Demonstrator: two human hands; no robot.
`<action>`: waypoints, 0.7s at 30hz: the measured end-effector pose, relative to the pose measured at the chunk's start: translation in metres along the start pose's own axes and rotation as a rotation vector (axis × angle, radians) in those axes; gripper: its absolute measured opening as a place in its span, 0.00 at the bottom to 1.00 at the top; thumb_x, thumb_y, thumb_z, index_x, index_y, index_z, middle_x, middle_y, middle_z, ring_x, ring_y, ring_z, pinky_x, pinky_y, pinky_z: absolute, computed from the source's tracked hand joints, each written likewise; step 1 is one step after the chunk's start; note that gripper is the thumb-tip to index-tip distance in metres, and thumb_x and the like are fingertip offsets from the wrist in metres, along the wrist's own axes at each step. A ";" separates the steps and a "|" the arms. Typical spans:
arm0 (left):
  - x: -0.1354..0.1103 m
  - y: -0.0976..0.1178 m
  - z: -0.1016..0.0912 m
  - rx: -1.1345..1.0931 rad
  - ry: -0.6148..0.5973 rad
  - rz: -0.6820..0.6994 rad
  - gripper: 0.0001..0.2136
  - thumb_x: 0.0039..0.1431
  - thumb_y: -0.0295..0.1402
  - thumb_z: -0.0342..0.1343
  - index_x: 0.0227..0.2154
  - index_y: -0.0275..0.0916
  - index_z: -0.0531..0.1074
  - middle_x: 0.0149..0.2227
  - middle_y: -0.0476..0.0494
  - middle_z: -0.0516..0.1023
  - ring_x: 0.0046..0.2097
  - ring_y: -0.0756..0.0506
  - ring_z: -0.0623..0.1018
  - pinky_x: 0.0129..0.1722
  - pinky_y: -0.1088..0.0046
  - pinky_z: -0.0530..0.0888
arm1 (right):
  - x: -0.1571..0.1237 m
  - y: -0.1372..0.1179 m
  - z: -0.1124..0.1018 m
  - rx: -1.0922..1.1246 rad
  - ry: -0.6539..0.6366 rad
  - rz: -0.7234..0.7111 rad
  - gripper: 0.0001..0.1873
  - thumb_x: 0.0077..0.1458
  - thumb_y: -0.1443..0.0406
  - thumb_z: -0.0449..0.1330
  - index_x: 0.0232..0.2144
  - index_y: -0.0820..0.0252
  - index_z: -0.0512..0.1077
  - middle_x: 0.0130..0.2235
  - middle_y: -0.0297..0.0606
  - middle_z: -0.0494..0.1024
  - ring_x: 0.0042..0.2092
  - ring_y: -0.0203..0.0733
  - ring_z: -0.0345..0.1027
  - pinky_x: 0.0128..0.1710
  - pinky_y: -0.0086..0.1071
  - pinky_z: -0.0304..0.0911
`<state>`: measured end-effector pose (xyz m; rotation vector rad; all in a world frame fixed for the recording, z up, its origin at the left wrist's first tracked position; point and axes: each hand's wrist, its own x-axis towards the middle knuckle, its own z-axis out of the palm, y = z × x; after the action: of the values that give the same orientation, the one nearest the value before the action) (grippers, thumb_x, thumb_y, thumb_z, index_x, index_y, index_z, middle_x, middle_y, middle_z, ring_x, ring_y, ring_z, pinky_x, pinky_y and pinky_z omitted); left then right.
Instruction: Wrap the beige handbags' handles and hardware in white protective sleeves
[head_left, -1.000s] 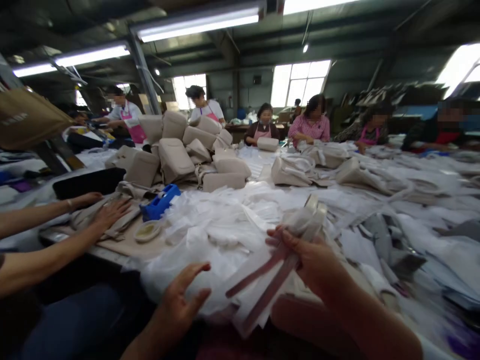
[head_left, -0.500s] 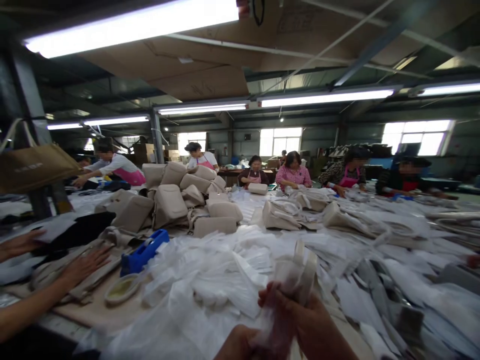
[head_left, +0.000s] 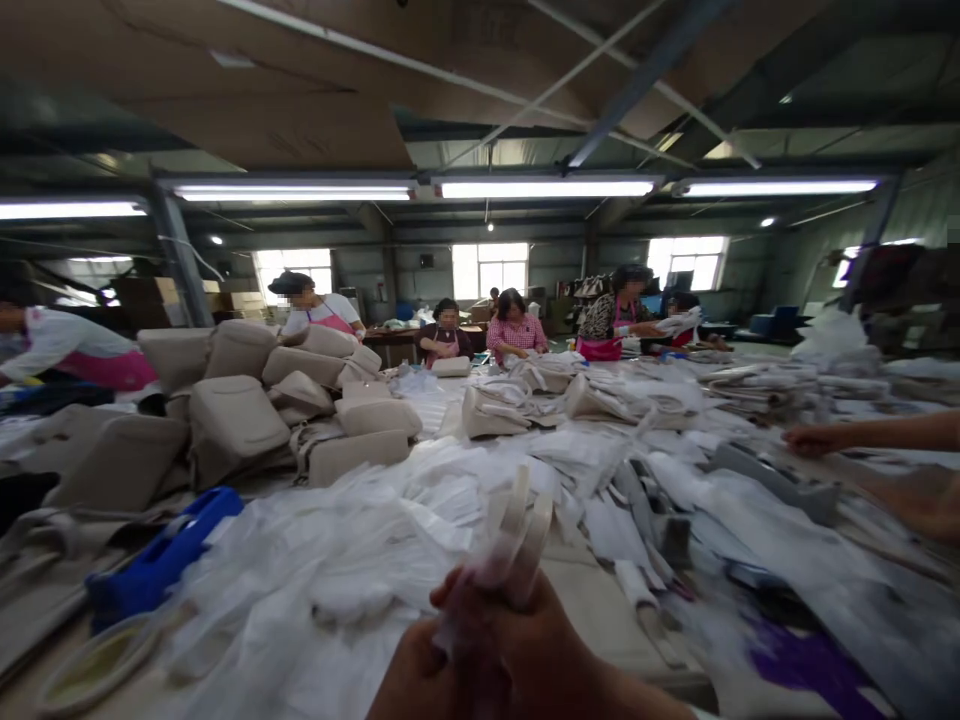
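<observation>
Low in the middle of the view, my two hands are close together around a pale beige bag handle (head_left: 521,525). My right hand (head_left: 544,645) is closed around the lower part of the handle, whose loop sticks up above the fingers. Thin translucent wrapping (head_left: 480,590) lies around the handle. Pressed against it from the left is my left hand (head_left: 412,665), closed on this wrapping; its fingertips are partly hidden and blurred. Below and right of my hands lies a beige bag body (head_left: 607,610), partly covered by my right forearm.
White wrapping sheets (head_left: 360,540) are heaped in front. Beige bags (head_left: 236,425) are piled at left. A blue tape dispenser (head_left: 165,555) and a tape roll (head_left: 94,665) lie nearer. At right reaches a co-worker's arm (head_left: 870,435). Several co-workers (head_left: 517,325) stand across the table.
The view has turned right, so the bags and dispenser appear further left. My hands have come closer together on the handle. A co-worker's arm shows at right; the hands at left are out of view.
</observation>
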<state>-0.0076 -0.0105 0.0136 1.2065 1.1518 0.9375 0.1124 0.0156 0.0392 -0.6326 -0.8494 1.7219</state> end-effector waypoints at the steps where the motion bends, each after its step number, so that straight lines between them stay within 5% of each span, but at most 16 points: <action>1: 0.000 0.004 0.001 -0.013 -0.001 0.002 0.21 0.52 0.50 0.61 0.22 0.35 0.72 0.21 0.47 0.71 0.25 0.49 0.68 0.25 0.75 0.64 | -0.001 -0.002 0.000 -0.005 0.000 -0.008 0.20 0.36 0.57 0.76 0.29 0.65 0.80 0.32 0.44 0.82 0.30 0.41 0.74 0.31 0.33 0.69; 6: 0.003 0.008 -0.021 0.133 -0.198 0.152 0.17 0.55 0.46 0.60 0.33 0.33 0.77 0.29 0.45 0.76 0.30 0.48 0.71 0.31 0.75 0.68 | 0.011 -0.035 -0.009 -0.128 -0.027 -0.097 0.16 0.39 0.61 0.76 0.32 0.62 0.81 0.34 0.43 0.84 0.39 0.45 0.78 0.41 0.35 0.72; 8: 0.005 0.002 -0.029 0.214 -0.257 0.132 0.16 0.57 0.44 0.59 0.31 0.32 0.78 0.27 0.46 0.76 0.29 0.49 0.71 0.29 0.75 0.67 | 0.021 -0.038 -0.013 -0.111 -0.003 -0.133 0.15 0.41 0.61 0.75 0.33 0.61 0.81 0.35 0.42 0.84 0.41 0.47 0.78 0.44 0.37 0.72; 15: 0.008 -0.005 -0.018 0.075 -0.155 0.081 0.14 0.58 0.41 0.57 0.26 0.33 0.74 0.26 0.44 0.77 0.28 0.48 0.74 0.28 0.75 0.71 | 0.011 -0.008 -0.015 -0.154 -0.022 0.001 0.14 0.46 0.59 0.73 0.34 0.61 0.80 0.35 0.42 0.84 0.39 0.46 0.79 0.42 0.39 0.73; 21: 0.009 -0.004 -0.040 0.267 -0.318 0.134 0.14 0.59 0.41 0.57 0.31 0.32 0.76 0.27 0.48 0.75 0.28 0.51 0.70 0.29 0.77 0.68 | 0.025 -0.033 -0.018 -0.193 0.006 -0.205 0.14 0.45 0.62 0.74 0.35 0.61 0.79 0.36 0.40 0.84 0.42 0.47 0.78 0.50 0.43 0.71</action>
<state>-0.0450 0.0060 0.0092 1.6018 0.9686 0.6707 0.1378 0.0499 0.0539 -0.6541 -1.0482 1.4643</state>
